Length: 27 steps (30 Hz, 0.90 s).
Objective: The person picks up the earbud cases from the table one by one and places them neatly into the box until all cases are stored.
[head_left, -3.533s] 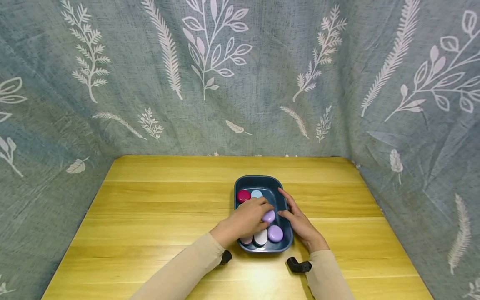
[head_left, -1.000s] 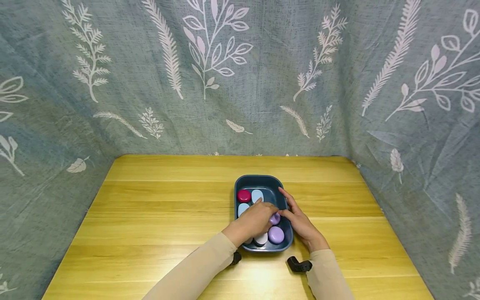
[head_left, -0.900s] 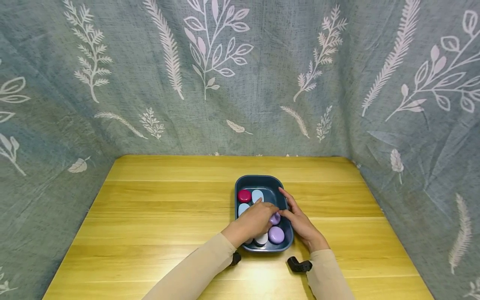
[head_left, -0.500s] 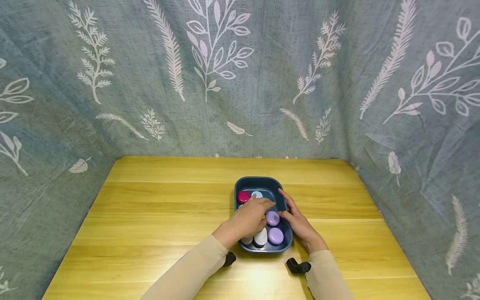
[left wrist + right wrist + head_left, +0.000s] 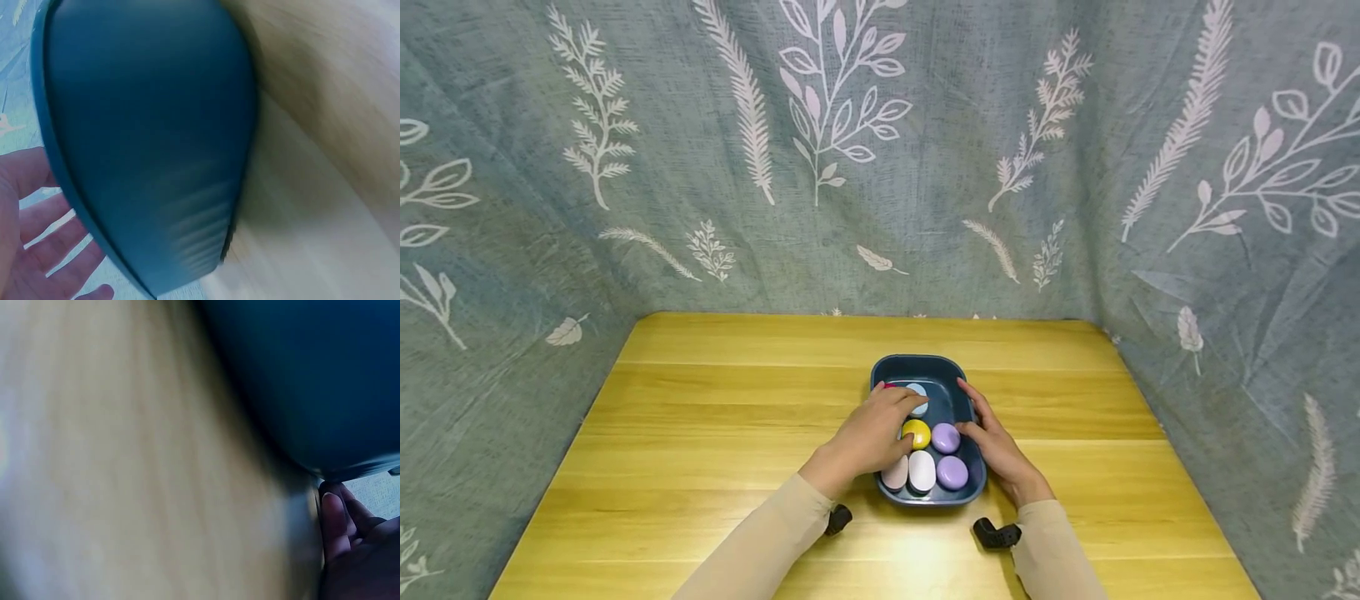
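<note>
A dark blue tray (image 5: 955,367) holds several smooth, rounded pieces. My left hand (image 5: 868,429) hovers over its left side with the fingers spread. Its thumb tip overlaps the edge of a round yellow piece (image 5: 917,432), and its index finger overlaps a light blue piece (image 5: 917,406). Most of a red piece (image 5: 889,385) is hidden behind that hand. My right hand (image 5: 1003,454) holds the tray's right rim, thumb and index fingertip over the edge. Beside its thumb lies a lilac round piece (image 5: 945,438), with another lilac round piece (image 5: 952,473) nearer me.
At the near left of the tray sit a white oval piece (image 5: 922,472) and a pinkish oval piece (image 5: 895,475). The wooden table (image 5: 700,467) meets a grey-blue leaf-patterned cloth (image 5: 925,250) at its back and sides. Black wrist mounts (image 5: 996,533) show below the sleeves.
My left hand pinched the lilac round piece, let it go by the right wall above the other lilac one, and drew back left, uncovering the yellow piece. The right hand stays put.
</note>
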Available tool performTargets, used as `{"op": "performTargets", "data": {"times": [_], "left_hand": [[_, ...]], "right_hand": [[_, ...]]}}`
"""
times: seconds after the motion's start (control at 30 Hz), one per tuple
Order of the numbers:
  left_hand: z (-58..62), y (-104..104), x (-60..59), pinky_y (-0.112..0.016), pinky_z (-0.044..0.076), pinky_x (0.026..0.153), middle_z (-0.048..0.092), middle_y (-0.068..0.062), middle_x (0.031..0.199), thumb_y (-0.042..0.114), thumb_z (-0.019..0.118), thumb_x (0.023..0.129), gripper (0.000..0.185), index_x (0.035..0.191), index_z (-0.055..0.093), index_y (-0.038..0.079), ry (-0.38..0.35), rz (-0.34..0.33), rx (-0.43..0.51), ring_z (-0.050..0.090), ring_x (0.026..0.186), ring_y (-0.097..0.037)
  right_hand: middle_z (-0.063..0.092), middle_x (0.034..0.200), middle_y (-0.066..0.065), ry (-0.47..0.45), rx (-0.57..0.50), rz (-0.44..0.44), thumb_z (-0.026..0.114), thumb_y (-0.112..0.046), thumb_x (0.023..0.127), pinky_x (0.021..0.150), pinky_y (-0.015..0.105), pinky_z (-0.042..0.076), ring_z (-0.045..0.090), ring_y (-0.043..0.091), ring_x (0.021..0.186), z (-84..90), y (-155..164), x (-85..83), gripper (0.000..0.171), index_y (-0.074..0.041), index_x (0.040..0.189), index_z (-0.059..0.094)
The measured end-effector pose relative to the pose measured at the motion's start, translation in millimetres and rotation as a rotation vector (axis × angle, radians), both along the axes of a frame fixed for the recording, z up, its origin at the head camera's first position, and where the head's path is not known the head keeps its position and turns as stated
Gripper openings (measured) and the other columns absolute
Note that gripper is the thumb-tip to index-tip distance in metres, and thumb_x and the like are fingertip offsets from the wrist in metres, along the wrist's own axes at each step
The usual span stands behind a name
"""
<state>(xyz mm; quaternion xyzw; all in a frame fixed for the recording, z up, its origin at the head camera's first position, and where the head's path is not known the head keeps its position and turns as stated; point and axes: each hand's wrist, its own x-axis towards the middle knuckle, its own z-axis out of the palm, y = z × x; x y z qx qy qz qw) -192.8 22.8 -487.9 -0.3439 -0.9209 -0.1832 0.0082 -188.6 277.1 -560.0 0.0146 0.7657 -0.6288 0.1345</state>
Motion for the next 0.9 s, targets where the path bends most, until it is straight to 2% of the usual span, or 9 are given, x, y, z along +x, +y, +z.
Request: {"op": "performTargets", "data": {"times": [0.4, 0.53, 0.7, 0.8, 0.9], "left_hand": [[5.4, -30.6, -8.6, -0.053, 0.025, 0.128, 0.058, -0.006, 0.147, 0.028, 0.074, 0.096, 0.056, 0.147, 0.057, 0.012, 0.001, 0.051, 0.032, 0.051, 0.142, -0.025], [4.1, -46.2, -10.6, -0.054, 0.026, 0.127, 0.058, -0.007, 0.146, 0.029, 0.075, 0.095, 0.055, 0.145, 0.059, 0.012, 0.019, 0.083, 0.040, 0.051, 0.141, -0.027], [3.4, -69.4, -14.4, -0.054, 0.027, 0.127, 0.055, -0.007, 0.150, 0.037, 0.071, 0.098, 0.058, 0.148, 0.056, 0.011, 0.020, 0.119, 0.041, 0.048, 0.144, -0.028], [5.6, -85.6, -17.9, -0.056, 0.024, 0.127, 0.051, -0.009, 0.155, 0.044, 0.067, 0.100, 0.063, 0.151, 0.052, 0.011, 0.016, 0.141, 0.048, 0.044, 0.148, -0.029], [8.1, -102.2, -22.3, -0.059, 0.022, 0.127, 0.045, -0.011, 0.160, 0.051, 0.062, 0.101, 0.069, 0.155, 0.047, 0.011, 0.014, 0.162, 0.049, 0.040, 0.151, -0.033]], "right_hand": [[0.010, 0.175, 0.002, -0.020, -0.040, -0.008, 0.054, -0.022, 0.106, 0.128, 0.062, 0.011, 0.013, 0.033, 0.160, -4.2, 1.2, -5.9, 0.066, -0.052, 0.159, 0.028], [0.021, 0.170, 0.010, -0.034, -0.034, -0.009, 0.054, -0.030, 0.107, 0.126, 0.060, 0.020, 0.027, 0.037, 0.154, -4.7, 5.1, -4.4, 0.063, -0.052, 0.159, 0.026], [0.035, 0.161, 0.013, -0.041, -0.028, 0.008, 0.053, -0.038, 0.108, 0.118, 0.046, 0.032, 0.043, 0.037, 0.142, -2.5, 14.6, -4.4, 0.061, -0.054, 0.159, 0.024], [0.034, 0.161, 0.015, -0.055, -0.041, 0.027, 0.052, -0.040, 0.108, 0.117, 0.043, 0.031, 0.042, 0.037, 0.142, 1.7, 21.6, -5.7, 0.062, -0.053, 0.160, 0.021], [0.027, 0.164, 0.017, -0.064, -0.036, 0.031, 0.053, -0.042, 0.107, 0.120, 0.045, 0.027, 0.039, 0.037, 0.145, 8.4, 28.6, -7.3, 0.065, -0.049, 0.163, 0.018]]}}
